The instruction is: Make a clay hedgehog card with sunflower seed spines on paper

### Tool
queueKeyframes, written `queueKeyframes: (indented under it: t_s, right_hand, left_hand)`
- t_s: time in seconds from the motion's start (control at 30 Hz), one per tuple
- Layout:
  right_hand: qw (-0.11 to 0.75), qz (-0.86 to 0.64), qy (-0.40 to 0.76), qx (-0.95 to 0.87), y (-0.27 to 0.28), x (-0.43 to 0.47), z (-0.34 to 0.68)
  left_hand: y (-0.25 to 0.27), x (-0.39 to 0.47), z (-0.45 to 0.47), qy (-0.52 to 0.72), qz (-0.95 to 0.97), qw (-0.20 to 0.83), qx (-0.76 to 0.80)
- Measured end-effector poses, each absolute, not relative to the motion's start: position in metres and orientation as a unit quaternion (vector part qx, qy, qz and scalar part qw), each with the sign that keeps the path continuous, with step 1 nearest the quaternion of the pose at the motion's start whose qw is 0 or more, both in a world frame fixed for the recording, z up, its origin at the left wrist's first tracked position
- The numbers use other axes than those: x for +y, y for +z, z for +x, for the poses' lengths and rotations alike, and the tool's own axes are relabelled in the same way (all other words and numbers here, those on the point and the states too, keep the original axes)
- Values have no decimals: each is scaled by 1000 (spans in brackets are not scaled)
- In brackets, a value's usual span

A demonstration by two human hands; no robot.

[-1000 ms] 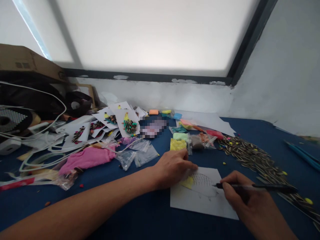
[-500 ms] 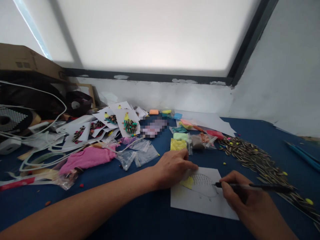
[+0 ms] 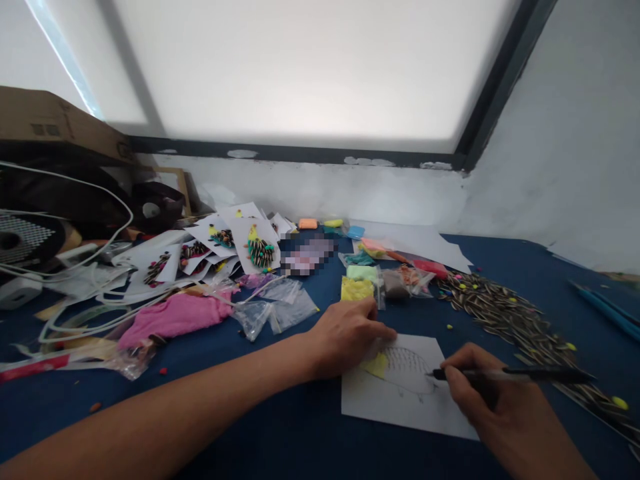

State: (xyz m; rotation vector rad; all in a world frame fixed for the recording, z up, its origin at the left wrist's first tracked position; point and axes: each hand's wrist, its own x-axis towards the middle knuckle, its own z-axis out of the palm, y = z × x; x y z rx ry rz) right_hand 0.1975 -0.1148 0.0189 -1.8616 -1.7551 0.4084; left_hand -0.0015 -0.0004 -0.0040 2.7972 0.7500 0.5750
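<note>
A white sheet of paper [image 3: 380, 407] lies on the blue table. On it is a line drawing of a bird-like body [image 3: 407, 367] with rows of short strokes, small legs and a flat yellow patch at its left end. My left hand [image 3: 345, 337] rests on the sheet's upper left edge, its index finger and thumb apart, the other fingers partly hidden. Gripped in my right hand [image 3: 505, 407] is a black pen [image 3: 517, 375], whose tip meets the drawing's right end. The heel of this hand covers the sheet's right side.
Sunflower seeds [image 3: 520, 327] spread along the right, with tweezers [image 3: 610, 313] beyond. Bagged clay, including a yellow pack [image 3: 357, 289], lies ahead. At left are finished seed pictures [image 3: 257, 247], a pink cloth [image 3: 180, 317], clear bags [image 3: 293, 307] and white cables [image 3: 125, 210].
The pen tip has shifted slightly right and down along the drawing's right end, my right hand moving with it. My left hand and the paper stay put.
</note>
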Motion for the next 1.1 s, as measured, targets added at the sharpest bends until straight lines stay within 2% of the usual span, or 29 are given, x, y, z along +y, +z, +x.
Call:
queueKeyframes:
  t_s: [0.27, 0.67, 0.77, 0.87, 1.03, 1.1]
  right_hand:
    - [370, -706, 108, -594, 25, -121, 182]
    - [351, -667, 118, -646, 28, -118, 188]
    - [371, -674, 105, -630, 25, -119, 183]
    - [388, -671, 111, -622, 23, -119, 179]
    - [353, -635, 161, -668, 19, -115, 181]
    - [372, -641, 159, -652, 18, -114, 180]
  left_hand:
    - [0, -2, -1, 176, 943, 103, 265]
    - [3, 2, 3, 144, 933, 123, 305]
    - [4, 4, 5, 142, 934, 117, 308]
    - [3, 7, 8, 155, 930, 120, 311]
    - [3, 7, 6, 194, 918, 143, 314]
    - [5, 6, 4, 214, 913, 156, 309]
